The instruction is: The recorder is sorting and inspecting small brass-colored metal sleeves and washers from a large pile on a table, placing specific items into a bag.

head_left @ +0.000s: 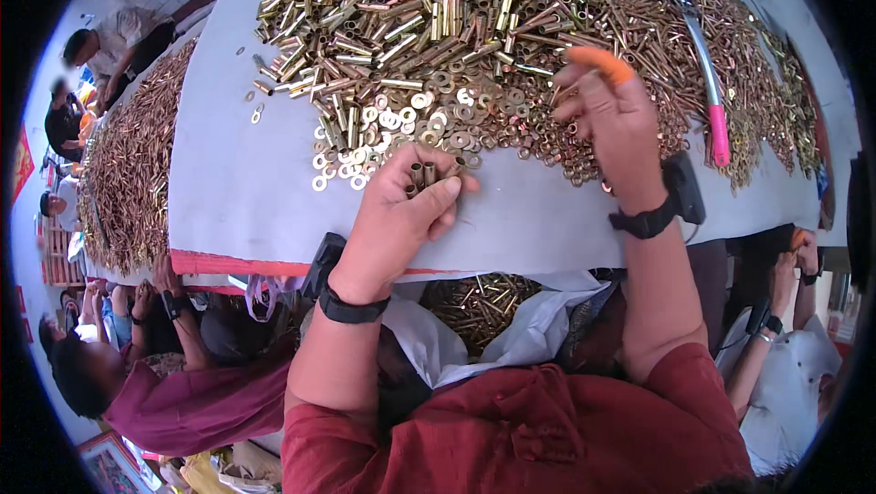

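Several short metal tubes (430, 172) stand bundled in my left hand (397, 211), their open ends up and its fingers wrapped round them. That hand is over the near part of the grey tabletop, just in front of loose flat washers (392, 118). My right hand (616, 115) hovers above the pile of small nuts (577, 155), its fingers bent and blurred. An orange finger cover (599, 63) sits on one of its fingers. Whether anything is between those fingertips I cannot make out. Beyond both hands lies a big heap of brass-coloured metal tubes (447, 15).
Long thin bolts (643, 1) are heaped at the far right, with a pink-handled tool (717, 134) lying on them. A sheet-lined hollow holding metal pieces (479, 312) is at my lap. People sit close on the left (201, 403) and right (794, 375). Another heaped table (132, 166) stands left.
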### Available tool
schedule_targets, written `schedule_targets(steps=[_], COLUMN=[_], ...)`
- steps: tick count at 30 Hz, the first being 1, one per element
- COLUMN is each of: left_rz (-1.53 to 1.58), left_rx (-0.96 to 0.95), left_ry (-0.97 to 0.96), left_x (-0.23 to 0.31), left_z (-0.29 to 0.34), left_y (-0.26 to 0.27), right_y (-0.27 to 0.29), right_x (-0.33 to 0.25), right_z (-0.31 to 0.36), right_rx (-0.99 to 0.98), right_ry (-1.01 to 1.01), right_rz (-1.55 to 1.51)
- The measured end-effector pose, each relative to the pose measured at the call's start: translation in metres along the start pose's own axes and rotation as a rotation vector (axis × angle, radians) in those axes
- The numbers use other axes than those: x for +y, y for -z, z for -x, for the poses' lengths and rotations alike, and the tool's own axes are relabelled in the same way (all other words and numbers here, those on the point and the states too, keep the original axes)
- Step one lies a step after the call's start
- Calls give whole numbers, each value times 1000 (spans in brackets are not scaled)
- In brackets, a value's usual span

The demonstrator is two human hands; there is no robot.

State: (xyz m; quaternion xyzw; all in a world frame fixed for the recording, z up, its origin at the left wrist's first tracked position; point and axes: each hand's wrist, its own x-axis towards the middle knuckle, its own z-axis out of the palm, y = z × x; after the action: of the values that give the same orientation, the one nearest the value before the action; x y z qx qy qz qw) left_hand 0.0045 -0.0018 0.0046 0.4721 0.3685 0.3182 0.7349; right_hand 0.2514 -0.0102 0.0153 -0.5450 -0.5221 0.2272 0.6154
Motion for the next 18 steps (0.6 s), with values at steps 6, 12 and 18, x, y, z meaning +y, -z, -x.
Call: schedule_targets(steps=[6,12,18], left_rz=[-168,-288,-387], left_rx=[109,170,131], left_ry=[-87,-200,-318], left_x=[4,2,-1], left_z=[5,3,2], left_y=[3,4,6], right_y=[-36,-41,-47], right_x=[-14,-21,0], right_z=[35,42,55], right_rx=[-447,-455,-446], right_ry=[-231,-353,331], right_rz=[-224,-172,556])
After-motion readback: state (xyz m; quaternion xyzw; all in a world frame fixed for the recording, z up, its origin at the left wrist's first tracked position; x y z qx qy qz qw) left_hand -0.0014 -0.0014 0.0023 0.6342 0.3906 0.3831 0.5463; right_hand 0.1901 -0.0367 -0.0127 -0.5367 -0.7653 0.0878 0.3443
